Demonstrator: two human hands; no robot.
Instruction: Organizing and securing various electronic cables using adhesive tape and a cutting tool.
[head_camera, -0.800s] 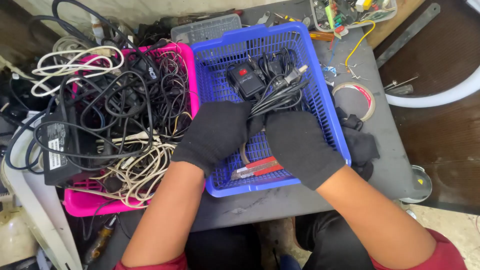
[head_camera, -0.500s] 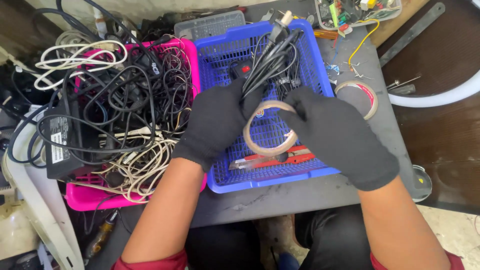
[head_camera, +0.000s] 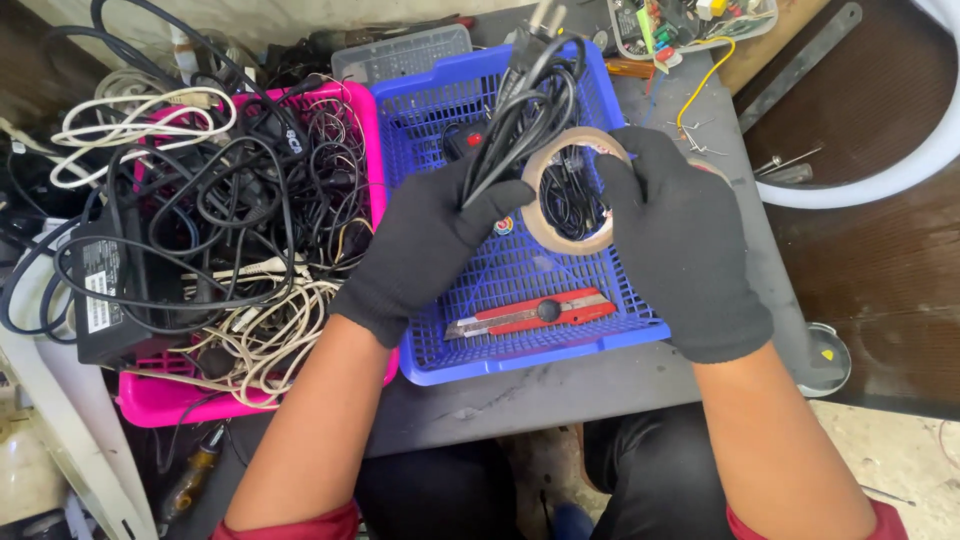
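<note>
— Both hands have come up off the basket floor since the first earlier frame: then they were pressed low among the cables, and now they hold their things higher, over the middle of the basket. The tape has shifted a little up and right since the last frame.

— Who holds what?

— Left hand (head_camera: 432, 240), black-gloved, is closed around a bundle of black cord (head_camera: 525, 110); the cord rises out of the fist and its plug end points away toward the far rim. Right hand (head_camera: 680, 235), gloved too, grips the tape (head_camera: 568, 190) by its right edge, fingers curled on the ring.

— How does the tape look?

— It's a beige ring seen nearly face on, thin-walled, with cord visible through its hole. It sits between the two hands, just beside the left thumb, above the blue basket (head_camera: 540, 345).

— Nearest the person?

— Bare forearms with red sleeve ends, dark trousers below the grey table (head_camera: 560, 385). Then, on the basket floor, a red knife (head_camera: 530, 314) lies crosswise, apart from both hands.

— And around?

— Left, touching the blue one, a pink basket (head_camera: 165, 400) heaped with tangled black and white cables (head_camera: 200, 200), with a black power adapter (head_camera: 105, 295) on its left side. Farther back, a small grey crate (head_camera: 400, 52) sits behind the baskets, and a clear tray (head_camera: 690, 25) of circuit parts at the far right. A yellow wire (head_camera: 705, 85) trails from it.

— Anything blocking?

— The cord bundle crosses in front of the tape's left rim, and the right glove hides its right part.
</note>
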